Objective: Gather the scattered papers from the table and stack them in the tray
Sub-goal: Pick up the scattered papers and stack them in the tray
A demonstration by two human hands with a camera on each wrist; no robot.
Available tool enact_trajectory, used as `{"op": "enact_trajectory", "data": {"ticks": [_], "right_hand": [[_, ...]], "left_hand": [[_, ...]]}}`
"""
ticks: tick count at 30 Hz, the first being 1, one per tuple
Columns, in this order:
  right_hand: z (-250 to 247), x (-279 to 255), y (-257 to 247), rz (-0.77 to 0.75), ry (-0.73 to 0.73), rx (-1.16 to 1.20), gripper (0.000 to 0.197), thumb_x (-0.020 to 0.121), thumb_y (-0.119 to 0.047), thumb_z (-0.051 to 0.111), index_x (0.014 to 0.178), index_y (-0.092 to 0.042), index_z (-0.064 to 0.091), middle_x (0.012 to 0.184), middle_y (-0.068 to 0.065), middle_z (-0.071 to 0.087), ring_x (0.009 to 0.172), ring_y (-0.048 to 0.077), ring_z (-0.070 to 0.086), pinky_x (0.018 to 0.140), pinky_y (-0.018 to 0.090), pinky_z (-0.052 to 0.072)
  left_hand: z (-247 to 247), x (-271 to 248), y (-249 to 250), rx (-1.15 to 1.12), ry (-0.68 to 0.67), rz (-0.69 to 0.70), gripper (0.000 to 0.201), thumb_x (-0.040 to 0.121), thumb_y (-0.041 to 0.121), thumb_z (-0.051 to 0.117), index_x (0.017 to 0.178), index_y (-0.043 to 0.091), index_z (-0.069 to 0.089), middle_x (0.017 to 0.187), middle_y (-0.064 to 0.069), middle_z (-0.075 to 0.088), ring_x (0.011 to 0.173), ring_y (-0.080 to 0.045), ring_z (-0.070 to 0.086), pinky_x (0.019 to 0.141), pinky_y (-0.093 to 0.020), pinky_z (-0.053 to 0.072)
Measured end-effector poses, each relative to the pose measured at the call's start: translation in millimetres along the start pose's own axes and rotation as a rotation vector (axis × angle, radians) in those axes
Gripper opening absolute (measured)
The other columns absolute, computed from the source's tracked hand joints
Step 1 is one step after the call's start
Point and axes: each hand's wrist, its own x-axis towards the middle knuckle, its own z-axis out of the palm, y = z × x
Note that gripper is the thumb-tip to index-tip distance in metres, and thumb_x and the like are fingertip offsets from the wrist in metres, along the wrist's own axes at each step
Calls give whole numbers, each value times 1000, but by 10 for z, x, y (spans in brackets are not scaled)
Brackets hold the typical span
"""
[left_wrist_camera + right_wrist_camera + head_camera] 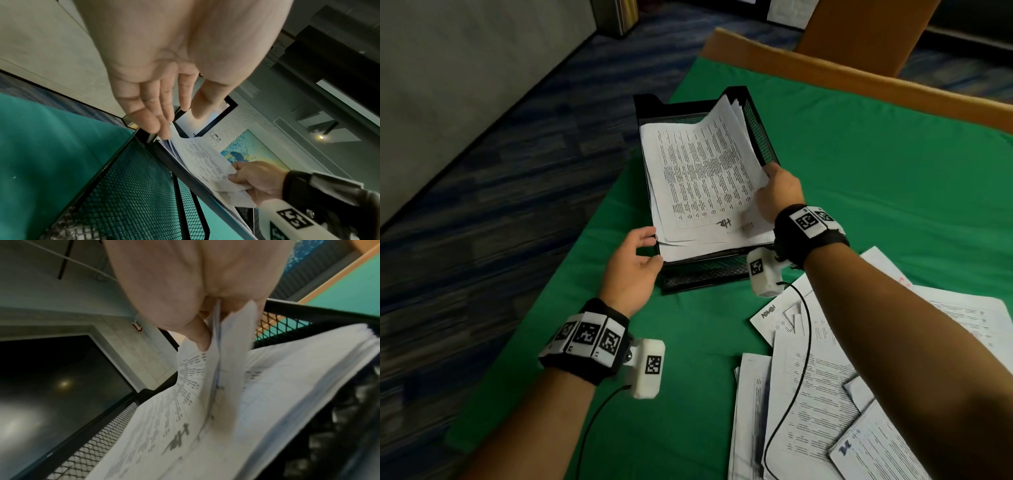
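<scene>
Centre frame, the right hand (779, 192) pinches the printed white sheets (705, 171) at the right edge of the black mesh tray (762, 137), long axis running up-frame. The left hand (635, 263), fingers relaxed, touches the stack's lower-left corner. Loose white papers (822, 387) lie lower right, nearer the right arm.

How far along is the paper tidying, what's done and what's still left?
Partly done. A thick stack of papers already lies in the black mesh tray. In hand: the right hand grips that stack's right edge, lifted and curled, while the left hand steadies its near-left corner. Left: a loose pile of scattered papers remains on the green table.
</scene>
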Motion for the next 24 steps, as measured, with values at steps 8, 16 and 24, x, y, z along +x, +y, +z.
{"op": "enact_trajectory", "data": {"ticks": [8,16,24], "right_hand": [[68,-164,17,-204,-112,-461,78,81,-24,75,143,-9,30,146,16,34,131,38,38,101,53,42],[69,-365,196,-396,-1,-736,123,65,-53,81,154,-20,2,161,18,5,131,40,35,100,51,41],[38,-339,189,-355,-161,-659,72,82,-60,61,140,-22,43,146,13,39,128,37,42,102,52,41]], "left_hand": [[123,53,283,247,56,301,41,83,1,58,121,16,58,117,0,56,99,-16,55,88,-26,46],[481,506,544,985,-340,174,61,83,7,46,142,15,34,151,-13,26,140,-36,19,116,-49,23],[548,615,560,1018,-428,18,53,80,4,41,129,20,49,134,-10,39,129,-39,28,105,-54,34]]}}
